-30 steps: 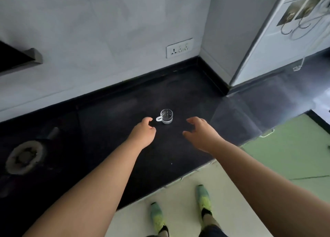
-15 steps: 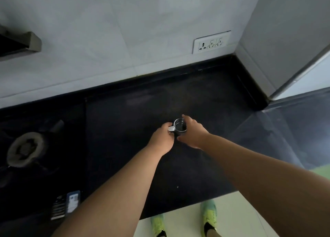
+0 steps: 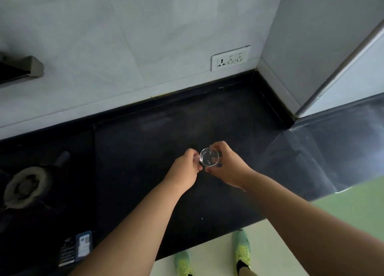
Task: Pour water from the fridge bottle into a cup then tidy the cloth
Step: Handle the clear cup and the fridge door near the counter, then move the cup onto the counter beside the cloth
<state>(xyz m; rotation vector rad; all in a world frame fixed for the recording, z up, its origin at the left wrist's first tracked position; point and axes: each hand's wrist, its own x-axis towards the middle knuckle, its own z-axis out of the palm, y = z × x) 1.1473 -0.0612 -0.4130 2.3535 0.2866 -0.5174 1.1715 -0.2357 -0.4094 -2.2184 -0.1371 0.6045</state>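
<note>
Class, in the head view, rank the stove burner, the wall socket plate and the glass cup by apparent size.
1. stove burner
2. wall socket plate
3. glass cup

The socket sits farther from the camera, so only apparent size is ranked.

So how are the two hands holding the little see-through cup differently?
The left hand pinches the small clear glass cup at its handle side, while the right hand wraps fingers around the cup's round body. The left hand shows only its back; the right hand shows dark-painted fingernails. Both hold the same cup above the black countertop.
</note>
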